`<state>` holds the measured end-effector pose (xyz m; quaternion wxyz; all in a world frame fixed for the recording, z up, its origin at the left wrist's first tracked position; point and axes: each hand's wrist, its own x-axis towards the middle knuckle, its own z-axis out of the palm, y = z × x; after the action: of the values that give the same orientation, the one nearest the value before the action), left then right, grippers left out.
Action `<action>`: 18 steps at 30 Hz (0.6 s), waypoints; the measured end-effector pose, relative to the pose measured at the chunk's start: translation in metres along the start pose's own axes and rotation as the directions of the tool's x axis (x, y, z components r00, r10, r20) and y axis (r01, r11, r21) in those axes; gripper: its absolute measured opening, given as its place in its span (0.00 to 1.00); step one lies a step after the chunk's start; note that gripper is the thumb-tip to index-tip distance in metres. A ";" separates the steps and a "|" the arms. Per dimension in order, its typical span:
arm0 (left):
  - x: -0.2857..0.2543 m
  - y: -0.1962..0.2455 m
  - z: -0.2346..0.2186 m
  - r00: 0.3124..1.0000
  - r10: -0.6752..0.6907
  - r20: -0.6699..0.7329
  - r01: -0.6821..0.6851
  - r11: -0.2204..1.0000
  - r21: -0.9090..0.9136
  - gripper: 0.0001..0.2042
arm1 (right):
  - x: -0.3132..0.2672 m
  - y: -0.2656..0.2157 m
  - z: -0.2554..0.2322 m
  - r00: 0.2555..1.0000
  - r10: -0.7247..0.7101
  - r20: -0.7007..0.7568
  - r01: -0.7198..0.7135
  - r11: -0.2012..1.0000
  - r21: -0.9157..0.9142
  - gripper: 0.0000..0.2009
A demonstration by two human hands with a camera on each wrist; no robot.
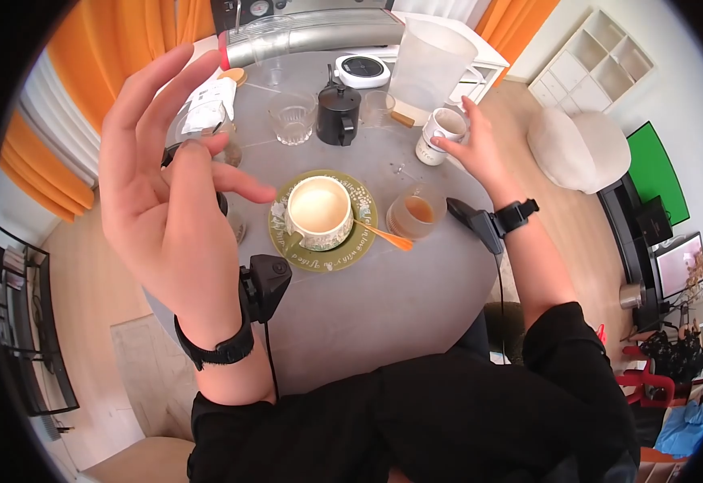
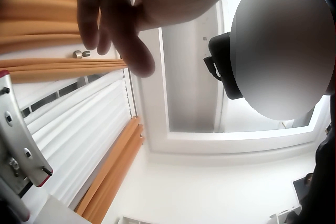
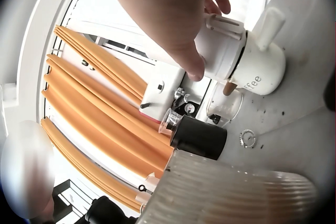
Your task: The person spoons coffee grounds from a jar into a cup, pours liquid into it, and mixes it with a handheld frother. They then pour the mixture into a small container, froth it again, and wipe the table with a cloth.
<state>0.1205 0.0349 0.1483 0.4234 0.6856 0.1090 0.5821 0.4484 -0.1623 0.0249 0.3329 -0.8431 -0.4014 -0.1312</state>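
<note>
My right hand point(image 1: 480, 149) holds a white cup point(image 3: 218, 50) that sits on top of a white mug point(image 3: 265, 69) with dark lettering, its thumb on the near side and fingers behind. Both cup and mug have handles in the right wrist view. My left hand point(image 1: 166, 181) is raised over the table's left side, fingers loosely bent, holding nothing. Below and to its right, a patterned cup point(image 1: 319, 211) with a cream-coloured inside stands on a green lettered saucer point(image 1: 327, 262). An orange spoon point(image 1: 392, 239) leans out beside that cup. A glass of amber drink point(image 1: 417, 211) stands right of the saucer.
Behind the saucer stand a clear glass point(image 1: 291, 121), a black pot point(image 1: 338, 117) and a white scale point(image 1: 363, 71). A large translucent pitcher point(image 1: 430, 68) is at the back right. Small rings point(image 3: 248, 138) lie on the grey table point(image 1: 351, 314) near the white mug.
</note>
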 end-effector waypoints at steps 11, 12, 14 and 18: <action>-0.014 0.000 0.008 0.951 -0.196 0.241 0.214 0.976 -0.050 0.20 | -0.128 -0.056 -0.001 0.951 0.021 0.308 -0.184 0.839 0.512 0.52; -0.017 -0.001 0.007 0.924 -0.263 0.277 0.258 0.965 0.053 0.17 | -0.129 -0.056 0.005 0.950 0.068 0.304 -0.208 0.865 0.456 0.53; -0.024 -0.009 0.005 0.892 -0.332 0.305 0.296 0.942 0.161 0.14 | -0.131 -0.054 0.015 0.947 0.116 0.298 -0.235 0.885 0.403 0.53; -0.054 -0.045 -0.015 0.760 -0.474 0.444 0.094 0.756 0.648 0.09 | -0.130 -0.053 0.023 0.943 0.152 0.297 -0.277 0.850 0.447 0.49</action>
<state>0.1068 0.0350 0.0781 0.2891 0.8995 0.2570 0.2032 0.3234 -0.1989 -0.0315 0.4918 -0.7827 -0.3626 0.1187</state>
